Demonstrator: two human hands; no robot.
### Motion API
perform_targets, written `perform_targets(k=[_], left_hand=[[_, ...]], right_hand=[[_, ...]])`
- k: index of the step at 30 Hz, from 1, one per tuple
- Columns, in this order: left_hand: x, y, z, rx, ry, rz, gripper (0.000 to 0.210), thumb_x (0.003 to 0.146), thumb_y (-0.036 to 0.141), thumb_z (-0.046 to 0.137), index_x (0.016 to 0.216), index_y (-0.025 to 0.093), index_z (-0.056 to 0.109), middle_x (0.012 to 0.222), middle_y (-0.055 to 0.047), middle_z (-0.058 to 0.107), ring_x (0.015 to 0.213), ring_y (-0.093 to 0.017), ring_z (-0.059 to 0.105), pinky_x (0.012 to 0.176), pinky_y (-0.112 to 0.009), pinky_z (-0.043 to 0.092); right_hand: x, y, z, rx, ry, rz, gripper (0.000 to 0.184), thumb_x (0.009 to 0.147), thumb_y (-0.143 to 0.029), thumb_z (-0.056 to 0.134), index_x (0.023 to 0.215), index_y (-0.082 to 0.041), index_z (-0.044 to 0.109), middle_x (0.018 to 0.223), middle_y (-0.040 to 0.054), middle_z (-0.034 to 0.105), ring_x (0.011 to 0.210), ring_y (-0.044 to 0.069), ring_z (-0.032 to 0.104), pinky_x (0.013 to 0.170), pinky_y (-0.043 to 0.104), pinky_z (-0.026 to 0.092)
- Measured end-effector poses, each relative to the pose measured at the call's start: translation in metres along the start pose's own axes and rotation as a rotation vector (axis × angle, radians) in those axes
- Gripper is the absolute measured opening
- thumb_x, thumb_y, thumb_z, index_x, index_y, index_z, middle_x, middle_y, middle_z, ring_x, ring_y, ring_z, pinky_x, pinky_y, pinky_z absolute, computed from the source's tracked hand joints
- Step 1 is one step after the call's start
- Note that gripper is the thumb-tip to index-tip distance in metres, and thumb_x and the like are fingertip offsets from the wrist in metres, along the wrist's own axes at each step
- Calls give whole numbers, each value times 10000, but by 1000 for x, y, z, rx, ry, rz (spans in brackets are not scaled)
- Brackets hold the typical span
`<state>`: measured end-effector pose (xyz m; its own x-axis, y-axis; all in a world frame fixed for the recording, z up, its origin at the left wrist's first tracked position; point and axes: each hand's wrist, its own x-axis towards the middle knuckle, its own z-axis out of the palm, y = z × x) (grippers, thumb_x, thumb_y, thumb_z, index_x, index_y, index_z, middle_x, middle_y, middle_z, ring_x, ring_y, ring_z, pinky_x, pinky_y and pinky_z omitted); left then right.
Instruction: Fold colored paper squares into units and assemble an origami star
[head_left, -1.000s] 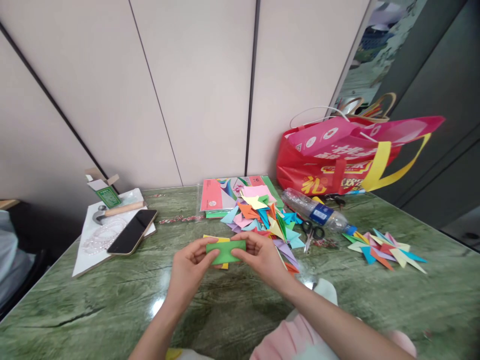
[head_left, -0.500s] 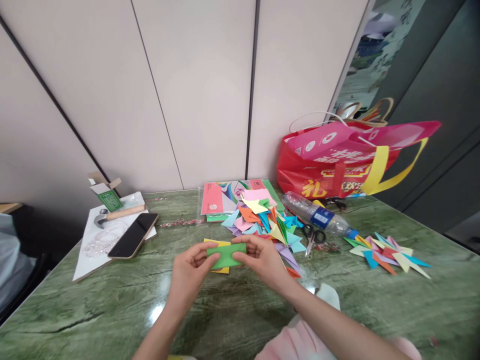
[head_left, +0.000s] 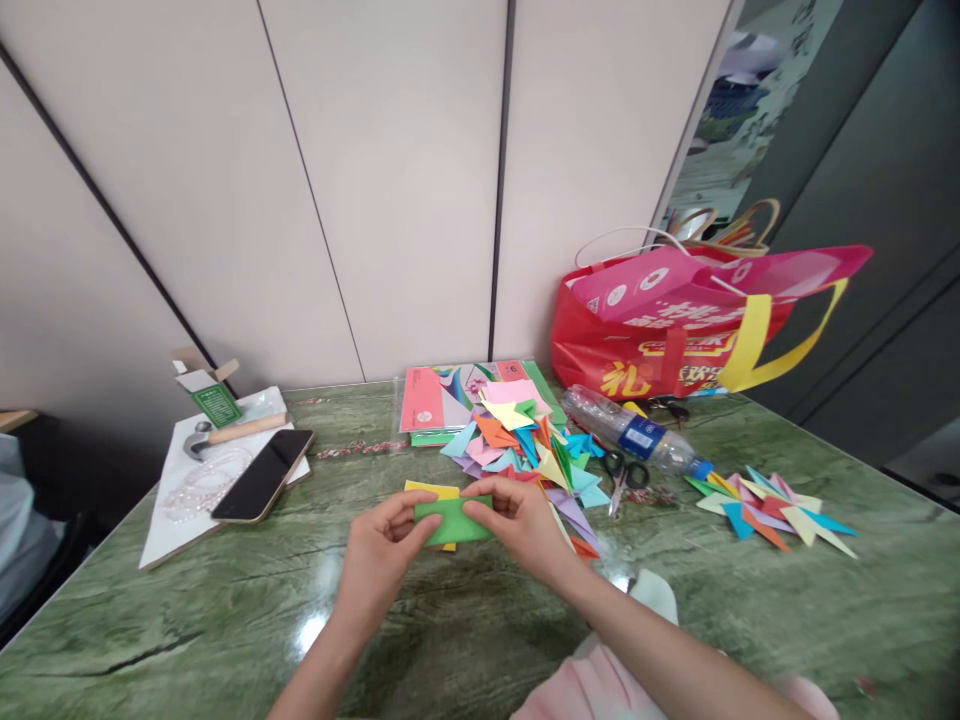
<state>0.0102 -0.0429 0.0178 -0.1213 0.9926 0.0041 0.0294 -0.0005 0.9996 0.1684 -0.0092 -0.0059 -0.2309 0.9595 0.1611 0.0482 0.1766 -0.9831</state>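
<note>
- Little has moved; the view shifts slightly.
- Left hand (head_left: 380,543) and right hand (head_left: 523,522) pinch opposite ends of the green paper rectangle (head_left: 454,524), probably keeping it flat.
- It partly covers yellow paper (head_left: 441,491).

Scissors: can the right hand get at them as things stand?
Likely yes: the scissors look uncovered, handles exposed, beside the folded-paper pile. The right hand would probably pass over some loose pieces, and must first release the green paper, which the left hand also grips.

A green paper rectangle (head_left: 454,523) stretches sideways, its ends pinched by fingers (head_left: 422,535).
</note>
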Motion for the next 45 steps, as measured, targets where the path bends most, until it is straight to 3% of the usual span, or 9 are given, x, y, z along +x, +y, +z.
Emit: perform_targets(k=[6, 15, 22, 32, 35, 45], left_hand=[[0, 1, 1, -44, -65, 4, 315, 590, 249, 695, 882, 151, 632, 784, -39, 711, 722, -204, 663, 603, -280, 559], [0, 0, 0, -57, -115, -67, 259, 600, 280, 687, 820, 148, 649, 687, -23, 698, 641, -202, 653, 565, -324, 562], [0, 0, 0, -19, -86, -49, 234, 595, 275, 689, 789, 147, 662, 610, -12, 684, 598, -188, 647, 541, -290, 552], [3, -4, -2, 80, -52, 56, 240, 605, 257, 676, 824, 162, 702, 757, -48, 717, 651, -191, 651, 566, -244, 516], [3, -4, -3, 143, -48, 80, 214, 617, 257, 669, 803, 157, 709, 699, -44, 713, 603, -182, 642, 537, -233, 504], [3, -6, -1, 104, -32, 43, 224, 602, 247, 678, 802, 149, 700, 709, -49, 717, 634, -195, 656, 578, -256, 524]], right_hand=[[-1, 0, -1, -25, -3, 0, 206, 680, -312, 615, 790, -144, 658, 621, 6, 565, 519, 89, 410, 480, 212, 312], [-2, -4, 2, -11, -10, 11, 199, 666, -308, 627, 769, -140, 653, 617, 7, 578, 524, 91, 432, 482, 207, 332], [-2, 0, 3, -25, -11, -8, 210, 677, -322, 616, 785, -145, 655, 609, 5, 557, 513, 83, 398, 465, 204, 308], [0, 2, 4, 20, 0, -30, 191, 676, -303, 617, 794, -154, 640, 628, -1, 566, 521, 87, 422, 476, 203, 328], [0, 0, 3, 25, 24, -28, 179, 661, -303, 631, 762, -157, 651, 599, -3, 572, 508, 90, 433, 472, 205, 344], [0, 0, 2, 29, 20, -25, 194, 666, -313, 627, 783, -161, 654, 627, 4, 601, 536, 102, 487, 494, 214, 396]])
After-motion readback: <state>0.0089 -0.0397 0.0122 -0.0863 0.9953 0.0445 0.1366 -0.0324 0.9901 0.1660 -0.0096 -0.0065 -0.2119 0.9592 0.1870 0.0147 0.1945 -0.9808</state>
